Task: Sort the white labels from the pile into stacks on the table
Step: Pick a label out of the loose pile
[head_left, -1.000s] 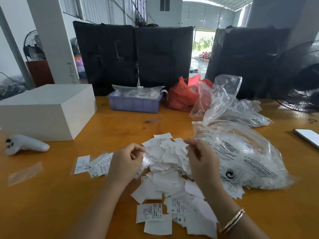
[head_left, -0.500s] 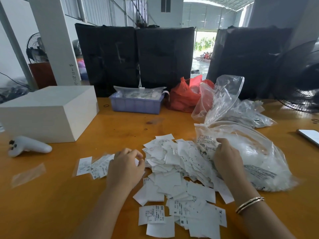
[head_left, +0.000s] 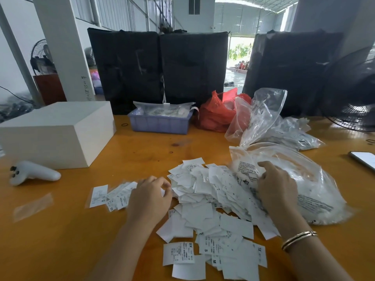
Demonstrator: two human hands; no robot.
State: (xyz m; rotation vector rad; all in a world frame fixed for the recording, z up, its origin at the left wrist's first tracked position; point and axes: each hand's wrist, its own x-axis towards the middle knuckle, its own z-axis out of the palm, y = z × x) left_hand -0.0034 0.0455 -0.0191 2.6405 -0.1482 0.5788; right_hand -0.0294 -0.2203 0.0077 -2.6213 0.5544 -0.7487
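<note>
A: State the location of the work material.

B: The pile of white labels (head_left: 211, 201) lies on the orange counter (head_left: 60, 240), at the middle of its near edge. Loose labels spread from the pile toward that edge; several show size letters. A small stack of labels (head_left: 113, 196) lies just left of the pile, partly fanned out.

A: State the condition of each grip.

B: The left hand (head_left: 150, 198) rests between the small stack and the pile. Its fingers are curled, with thumb and fingertips drawn together at the left edge of the pile. Whether a label sits in that grip cannot be determined. The right hand (head_left: 278, 187) lies on the right side of the pile, where the pile meets a clear plastic bag (head_left: 316, 185). Its fingers bend over the bag's printed film; whether that grip is closed on the film cannot be determined. A bracelet (head_left: 298, 239) sits on the right wrist.

A: List the remaining items on the counter.

B: Left edge: a white box (head_left: 58, 130), with a white controller (head_left: 34, 173) in front of it. Far edge: a purple bin (head_left: 160, 123), a red bag (head_left: 217, 114), and further clear bags (head_left: 263, 116). Right edge: a phone (head_left: 363, 159).
</note>
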